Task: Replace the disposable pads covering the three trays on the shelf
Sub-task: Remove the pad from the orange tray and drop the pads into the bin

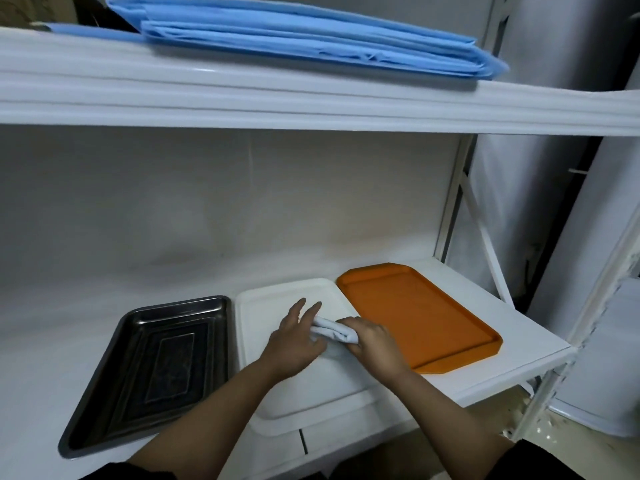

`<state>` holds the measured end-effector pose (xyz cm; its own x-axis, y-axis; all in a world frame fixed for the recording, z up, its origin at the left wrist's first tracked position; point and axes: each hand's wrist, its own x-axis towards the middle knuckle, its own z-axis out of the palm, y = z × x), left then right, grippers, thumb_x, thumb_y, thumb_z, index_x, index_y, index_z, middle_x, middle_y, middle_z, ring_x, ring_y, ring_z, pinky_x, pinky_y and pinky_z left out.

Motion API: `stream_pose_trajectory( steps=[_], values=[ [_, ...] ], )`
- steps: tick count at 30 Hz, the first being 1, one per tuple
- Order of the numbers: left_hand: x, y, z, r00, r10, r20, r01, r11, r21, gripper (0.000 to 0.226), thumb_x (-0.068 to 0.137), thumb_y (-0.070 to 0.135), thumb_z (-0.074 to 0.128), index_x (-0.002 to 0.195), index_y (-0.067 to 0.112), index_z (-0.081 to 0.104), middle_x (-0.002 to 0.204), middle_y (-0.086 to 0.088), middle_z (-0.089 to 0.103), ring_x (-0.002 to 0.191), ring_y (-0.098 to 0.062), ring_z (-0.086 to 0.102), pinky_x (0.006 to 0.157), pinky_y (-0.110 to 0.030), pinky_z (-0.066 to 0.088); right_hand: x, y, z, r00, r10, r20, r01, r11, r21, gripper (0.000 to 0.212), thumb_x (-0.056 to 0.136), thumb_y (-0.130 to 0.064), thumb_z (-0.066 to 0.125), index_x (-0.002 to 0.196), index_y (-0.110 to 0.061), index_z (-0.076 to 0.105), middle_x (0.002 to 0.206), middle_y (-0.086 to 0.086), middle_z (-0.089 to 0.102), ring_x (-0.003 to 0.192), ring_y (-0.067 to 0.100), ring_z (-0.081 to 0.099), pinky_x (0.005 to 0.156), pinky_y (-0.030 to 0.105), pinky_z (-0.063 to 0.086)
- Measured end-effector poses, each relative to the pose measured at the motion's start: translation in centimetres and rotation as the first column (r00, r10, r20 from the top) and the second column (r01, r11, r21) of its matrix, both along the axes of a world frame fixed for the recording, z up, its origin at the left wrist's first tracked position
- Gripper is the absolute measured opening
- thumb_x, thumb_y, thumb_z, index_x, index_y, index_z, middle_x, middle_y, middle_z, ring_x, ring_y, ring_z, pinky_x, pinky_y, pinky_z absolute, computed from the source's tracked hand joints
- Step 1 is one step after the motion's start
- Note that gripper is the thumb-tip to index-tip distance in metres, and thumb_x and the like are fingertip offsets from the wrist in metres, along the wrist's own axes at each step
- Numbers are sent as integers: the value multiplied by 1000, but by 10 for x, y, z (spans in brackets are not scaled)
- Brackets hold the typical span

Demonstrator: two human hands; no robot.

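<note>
White wadded pad (pixel 333 332) sits between both hands above the white tray (pixel 263 375), the middle one of 3 trays on the lower shelf (pixel 478 306). We record the right hand (pixel 372 339) curled round one end of the wad, and the left hand (pixel 294 341) against the other end with its fingers largely straight. The steel tray (pixel 104 393) at left and the orange tray (pixel 415 306) at right lie bare, as does the middle one. Fresh blue pads (pixel 311 39) are stacked on the upper shelf (pixel 242 95).

Risks, in our judgement: the wad may unroll or drop if the right hand loosens; the white tray overhangs the shelf front and could tip under downward pressure; pulling 1 blue sheet may drag the whole stack off.
</note>
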<state>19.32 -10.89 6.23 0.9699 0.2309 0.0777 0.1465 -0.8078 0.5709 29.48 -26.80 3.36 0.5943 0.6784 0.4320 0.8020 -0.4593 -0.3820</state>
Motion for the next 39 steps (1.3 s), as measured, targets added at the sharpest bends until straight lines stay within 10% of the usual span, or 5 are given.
stream_pose_trajectory(
  steps=[5, 9, 19, 27, 39],
  values=[
    [-9, -6, 10, 968, -180, 177, 73, 872, 483, 57, 78, 30, 67, 132, 24, 49, 146, 4, 43, 140, -16, 31, 112, -35, 26, -15, -16, 19, 995, 98, 18, -98, 994, 42, 24, 86, -28, 58, 109, -28, 66, 99, -8, 69, 88, 11, 61, 76, 37, 48],
    [-13, -15, 20, 923, -247, 295, 37, 821, 570, 25, 65, 24, 74, 90, 21, 71, 78, 2, 72, 79, -23, 70, 69, -29, 53, -33, -30, 33, 986, 117, 116, -118, 993, 6, 28, 89, -40, 50, 112, -30, 62, 108, -13, 66, 98, 8, 58, 85, 31, 42],
    [-54, -52, 22, 939, -115, 323, 50, 978, 203, 17, 91, 30, 57, 105, 29, 66, 94, 5, 69, 87, -16, 60, 66, -25, 38, -48, -86, 44, 988, -66, -139, 65, 998, -11, 25, 77, -34, 74, 96, -34, 57, 89, -27, 53, 92, 5, 51, 79, 28, 39],
    [-73, -66, -5, 977, -73, 200, 120, 964, -237, 8, 88, 14, 62, 85, 22, 61, 84, -2, 62, 74, -10, 51, 63, -19, 34, -66, -121, 35, 801, 11, -598, 86, 987, 133, 24, 74, -16, 79, 88, -8, 60, 87, 5, 62, 82, 14, 59, 68, 28, 50],
    [-98, -74, -40, 982, -179, -51, 162, 957, -239, 35, 73, 28, 69, 105, 35, 56, 103, 11, 64, 91, -9, 61, 76, -22, 48, -95, -143, 14, 691, 67, -720, 46, 990, 137, 23, 76, -13, 77, 82, -16, 55, 78, -3, 63, 76, 11, 62, 64, 27, 48]
  ],
)
